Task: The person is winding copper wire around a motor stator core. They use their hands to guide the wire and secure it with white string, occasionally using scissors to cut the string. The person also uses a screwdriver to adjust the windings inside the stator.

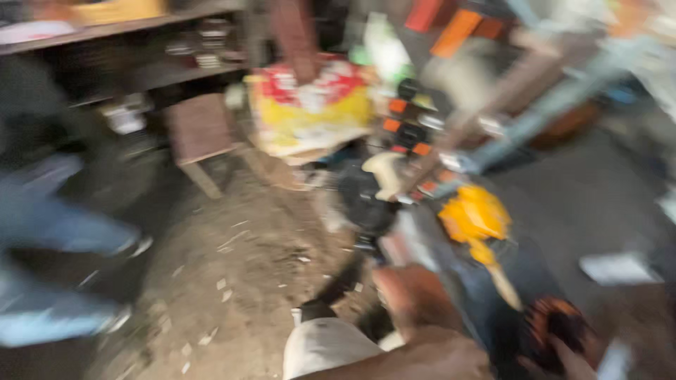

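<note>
The view is heavily blurred by motion. My left hand [412, 299] comes up from the bottom middle and lies against a dark grey machine [366, 200] with a yellow part [475, 214] on the ground. Whether its fingers grip anything is unclear. My right hand [567, 359] shows only partly at the bottom right, just below a round orange and black piece [556, 320]; I cannot tell if it holds that piece. A white cloth-like shape [324, 345] sits left of my forearm.
A yellow and red sack [310, 112] and a small wooden stool [201, 134] stand behind the machine on a dirt floor [232, 267] strewn with chips. Another person's legs in blue jeans [49, 225] are at the left. Shelves [141, 28] run across the back.
</note>
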